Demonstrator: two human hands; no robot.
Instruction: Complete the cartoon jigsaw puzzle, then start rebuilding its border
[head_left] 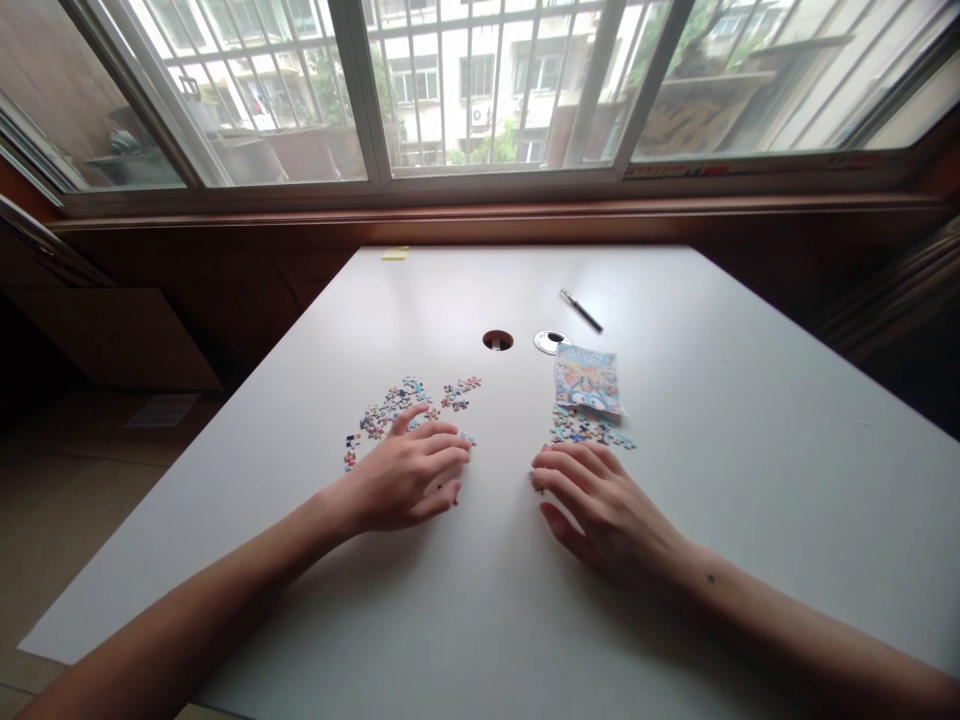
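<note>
While both piles lay loose, nothing looked joined: my left hand (409,478) rested flat, fingers apart, on the left puzzle pieces (397,405); my right hand (596,500), open and empty, touched the right pieces (589,430) below the picture card (586,380) on the counter (750,450)

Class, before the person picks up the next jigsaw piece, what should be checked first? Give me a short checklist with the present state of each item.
1. Left hand free, resting by the loose puzzle pieces: ok.
2. Right hand free, fingertips at the smaller pile of pieces: ok.
3. Reference picture lying face up within sight: ok.
4. Bare table between the hands for assembling: ok.
5. Pen and cable-hole cap apart from the pieces: ok.
6. All pieces face up: cannot tell, too small.
7. Any piece hidden under the palms: cannot tell.
</note>
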